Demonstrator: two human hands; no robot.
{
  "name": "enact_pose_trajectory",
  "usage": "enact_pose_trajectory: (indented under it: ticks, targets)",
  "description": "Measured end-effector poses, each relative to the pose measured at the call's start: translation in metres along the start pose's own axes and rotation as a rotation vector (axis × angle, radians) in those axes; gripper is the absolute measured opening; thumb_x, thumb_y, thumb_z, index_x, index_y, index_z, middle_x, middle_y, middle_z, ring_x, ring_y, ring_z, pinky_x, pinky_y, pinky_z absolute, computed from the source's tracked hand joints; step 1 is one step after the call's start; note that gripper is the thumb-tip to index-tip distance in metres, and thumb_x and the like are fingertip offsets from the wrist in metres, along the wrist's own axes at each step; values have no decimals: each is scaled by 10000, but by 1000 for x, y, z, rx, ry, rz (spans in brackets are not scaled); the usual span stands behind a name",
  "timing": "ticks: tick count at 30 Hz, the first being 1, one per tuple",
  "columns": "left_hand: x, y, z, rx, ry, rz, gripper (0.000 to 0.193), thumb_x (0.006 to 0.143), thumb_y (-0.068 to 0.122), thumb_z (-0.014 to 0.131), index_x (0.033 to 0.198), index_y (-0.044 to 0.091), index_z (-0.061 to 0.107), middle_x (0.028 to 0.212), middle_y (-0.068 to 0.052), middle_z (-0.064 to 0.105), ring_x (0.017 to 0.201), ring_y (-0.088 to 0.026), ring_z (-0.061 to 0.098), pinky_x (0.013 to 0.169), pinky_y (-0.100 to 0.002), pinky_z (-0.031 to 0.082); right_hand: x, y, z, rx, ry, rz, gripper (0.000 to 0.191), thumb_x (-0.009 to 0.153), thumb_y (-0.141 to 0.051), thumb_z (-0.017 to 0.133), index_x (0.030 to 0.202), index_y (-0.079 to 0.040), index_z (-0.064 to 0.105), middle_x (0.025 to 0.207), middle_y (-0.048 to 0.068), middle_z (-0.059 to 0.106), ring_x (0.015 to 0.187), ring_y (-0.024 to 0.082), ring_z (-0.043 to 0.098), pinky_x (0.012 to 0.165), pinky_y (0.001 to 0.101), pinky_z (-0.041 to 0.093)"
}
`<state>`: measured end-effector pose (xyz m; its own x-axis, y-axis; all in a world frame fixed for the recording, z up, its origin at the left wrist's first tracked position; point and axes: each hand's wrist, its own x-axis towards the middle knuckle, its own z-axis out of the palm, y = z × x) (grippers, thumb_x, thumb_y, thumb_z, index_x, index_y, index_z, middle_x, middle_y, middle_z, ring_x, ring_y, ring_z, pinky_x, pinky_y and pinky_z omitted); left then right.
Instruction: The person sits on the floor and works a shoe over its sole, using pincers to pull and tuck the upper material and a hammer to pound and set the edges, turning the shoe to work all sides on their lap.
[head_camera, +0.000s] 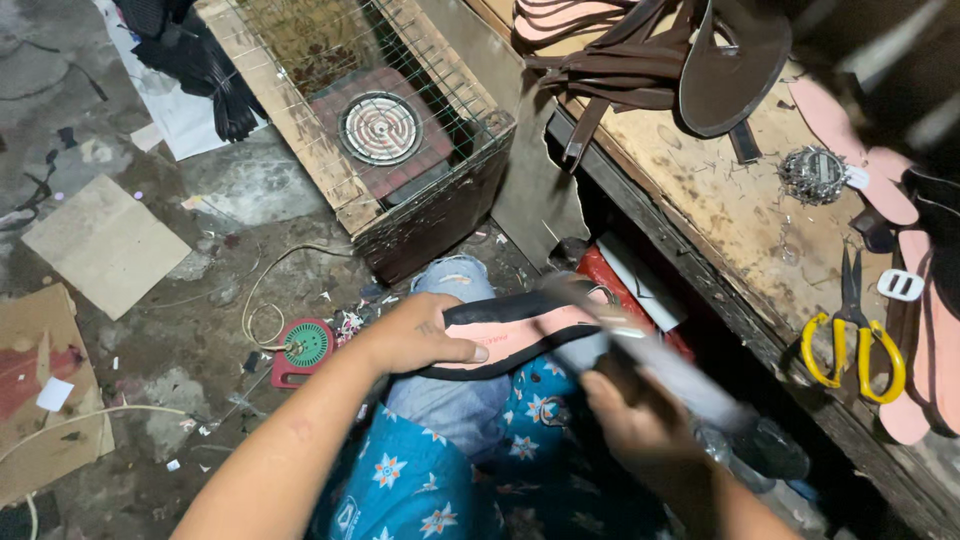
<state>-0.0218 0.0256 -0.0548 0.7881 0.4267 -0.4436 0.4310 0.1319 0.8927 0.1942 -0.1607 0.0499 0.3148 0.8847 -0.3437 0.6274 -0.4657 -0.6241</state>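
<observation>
Hands: left (415, 340) grips a pink sandal sole (520, 330), right (630, 415) clasps a blurred tool (680, 375); wire-topped crate (300, 130) holds a coil heater (380, 127).

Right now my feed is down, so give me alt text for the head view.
Seen from above, a person's left hand grips a pink shoe sole with black edging on their lap, while the right hand swings a blurred tool over it. Yellow-handled scissors and more soles lie on the wooden bench at right; a wire-covered box holds a coil heater.

Pink sandal sole (520, 330), black-edged, lying flat across lap, upper face up. Blurred grey tool (665, 365) angled over its front end.
</observation>
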Motion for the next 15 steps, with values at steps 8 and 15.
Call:
enact_pose_trajectory:
  ticks: [8,15]
  targets:
    - [-5,2,-2,1,12,62,359,731,255,852,971,8,749,881,-21,771,783,-92,676,714,-271,553,3,-3,4,145,44,-186,546,850,-340,658,1311,-50,607,1139,200,738,1059,323,675,911,409,519]
    - [-8,0,-6,56,8,166,344,738,298,845,942,37,756,861,-19,774,805,-87,668,741,-262,544,1,-14,10,-5,-137,-187,496,956,-367,661,1317,-31,608,1060,175,771,1025,295,748,891,383,525]
